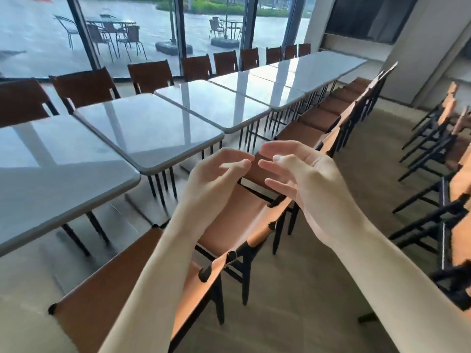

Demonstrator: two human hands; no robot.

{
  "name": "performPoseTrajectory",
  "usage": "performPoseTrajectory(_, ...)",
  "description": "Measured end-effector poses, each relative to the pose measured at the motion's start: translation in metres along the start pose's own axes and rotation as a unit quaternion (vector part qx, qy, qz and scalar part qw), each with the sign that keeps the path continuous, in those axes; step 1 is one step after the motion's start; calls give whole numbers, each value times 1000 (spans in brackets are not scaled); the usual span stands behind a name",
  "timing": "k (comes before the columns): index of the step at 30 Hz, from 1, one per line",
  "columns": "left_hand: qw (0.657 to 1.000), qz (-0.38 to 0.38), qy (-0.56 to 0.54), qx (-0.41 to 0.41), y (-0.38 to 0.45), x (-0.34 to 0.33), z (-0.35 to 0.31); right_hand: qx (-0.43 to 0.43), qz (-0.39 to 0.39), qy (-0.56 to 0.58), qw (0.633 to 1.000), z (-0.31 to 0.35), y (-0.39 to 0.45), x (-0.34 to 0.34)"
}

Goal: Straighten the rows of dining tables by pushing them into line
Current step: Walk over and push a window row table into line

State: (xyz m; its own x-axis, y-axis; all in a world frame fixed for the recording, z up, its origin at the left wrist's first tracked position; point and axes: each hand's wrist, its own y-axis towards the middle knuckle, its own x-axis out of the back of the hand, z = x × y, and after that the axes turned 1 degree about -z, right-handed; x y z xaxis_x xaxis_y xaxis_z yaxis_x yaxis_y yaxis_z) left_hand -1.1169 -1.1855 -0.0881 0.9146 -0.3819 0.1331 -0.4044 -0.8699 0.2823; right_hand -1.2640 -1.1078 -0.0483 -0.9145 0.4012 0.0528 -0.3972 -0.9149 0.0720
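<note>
Fingers [237, 165] loosely curled, both hands raised above chairs [229, 220], tables [150, 128] untouched

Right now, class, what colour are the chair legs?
Black, on the nearest chair; clearest in the head view.

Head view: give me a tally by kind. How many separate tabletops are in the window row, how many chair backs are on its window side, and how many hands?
Tabletops with clear edges: 4; the farther ones blur together and are not counted.
Chair backs on the window side: 9
Hands: 2, left hand and right hand, both empty.
Total: 15
</note>
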Motion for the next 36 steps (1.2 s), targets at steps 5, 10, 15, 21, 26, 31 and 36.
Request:
performPoseTrajectory(5, 1000, 5, 24, -1, 44, -54, -2, -8, -2, 4, 1000, -1, 50, 59)
performPoseTrajectory(10, 999, -3, 42, 7, 78, -90, -2, -11, 9, 40, 999, -7, 92, 98)
performPoseTrajectory(15, 997, -14, 72, 24, 107, -139, 6, -21, 30, 61, 997, -24, 128, 146)
performPoseTrajectory(21, 995, -28, 88, 33, 148, -226, 11, -6, 47, 71, 996, -39, 179, 235)
performPoseTrajectory(26, 997, -28, 60, 28, 198, -326, 4, 11, 53, 59, 997, -36, 227, 332)
performPoseTrajectory(31, 999, -22, 38, 16, 244, -421, -10, 15, 35, 43, 998, -37, 264, 427)
performPoseTrajectory(36, 999, -29, 28, 1, 280, -491, -10, 1, -13, 71, 997, -50, 289, 494)
